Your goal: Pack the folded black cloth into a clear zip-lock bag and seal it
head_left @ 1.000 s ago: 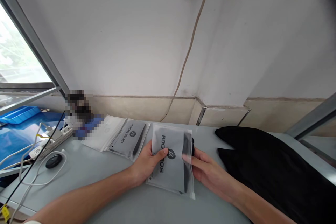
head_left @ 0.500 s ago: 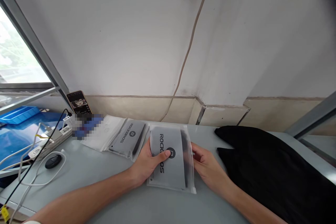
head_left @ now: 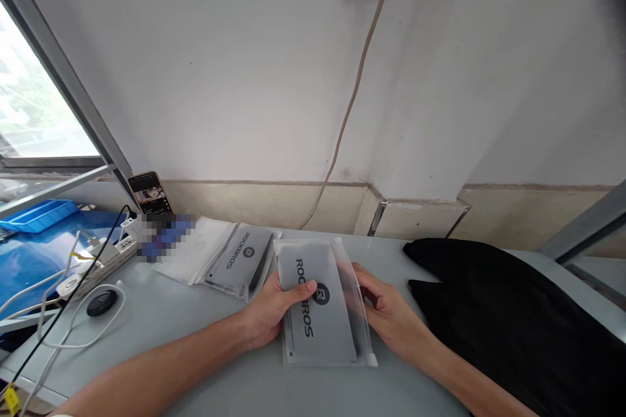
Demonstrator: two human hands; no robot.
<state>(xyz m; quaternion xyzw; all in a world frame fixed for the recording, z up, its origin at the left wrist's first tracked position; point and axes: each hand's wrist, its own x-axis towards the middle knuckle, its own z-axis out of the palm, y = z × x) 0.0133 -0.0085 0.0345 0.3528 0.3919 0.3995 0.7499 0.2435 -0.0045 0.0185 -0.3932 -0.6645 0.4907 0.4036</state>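
Since a second ago you have squared the grey ROCKBROS zip pouch (head_left: 317, 303) up: it was skewed with its far end tipped to the right, and now it lies nearly straight on the grey table (head_left: 195, 332), right in front of you. Your left hand (head_left: 271, 309) grips its left edge, thumb pressed across the printed face near the logo, fingers tucked underneath and out of sight. Your right hand (head_left: 386, 309) holds the right edge where the clear plastic margin runs; the fingertips blur behind that film, so how far they curl under is hard to make out. Just beside the pouch on the left lies a second ROCKBROS pouch (head_left: 242, 260), overlapping a pale flat packet (head_left: 195, 251). Black cloth (head_left: 493, 313) spreads to your right, cut off by the frame edge. Farther left sit a propped phone (head_left: 149, 192), a pixelated patch below it, a power strip (head_left: 98, 260) and a black round puck (head_left: 102, 303) on a white cable
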